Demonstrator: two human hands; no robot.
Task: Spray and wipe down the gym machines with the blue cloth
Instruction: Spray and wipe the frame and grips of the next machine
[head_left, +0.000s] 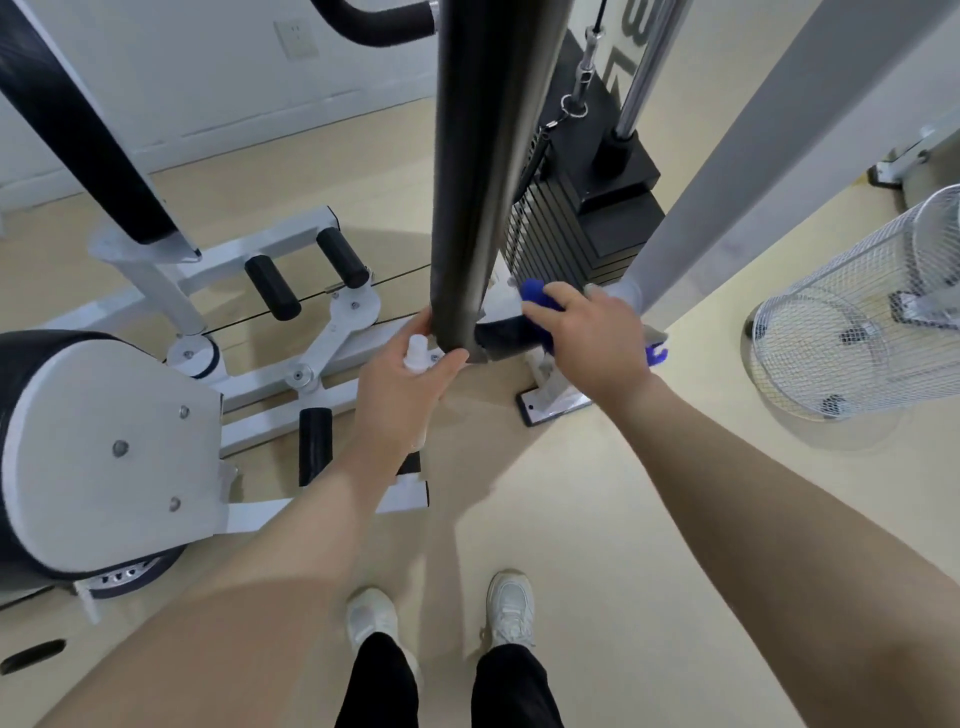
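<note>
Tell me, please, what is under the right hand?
Under the right hand is the blue cloth, pressed against the black pad at the bottom of the dark post. Only its ends show; the middle is covered by the hand.

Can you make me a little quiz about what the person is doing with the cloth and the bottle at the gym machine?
1. True or false: the blue cloth is in the left hand.
2. What does the left hand hold? A) a white spray bottle B) a dumbbell C) a towel roll
3. Fill in: the right hand presses the cloth near the bottom of the black ____, in front of the weight stack.

Key
1. False: the cloth is in the right hand.
2. A
3. padded bar
</note>
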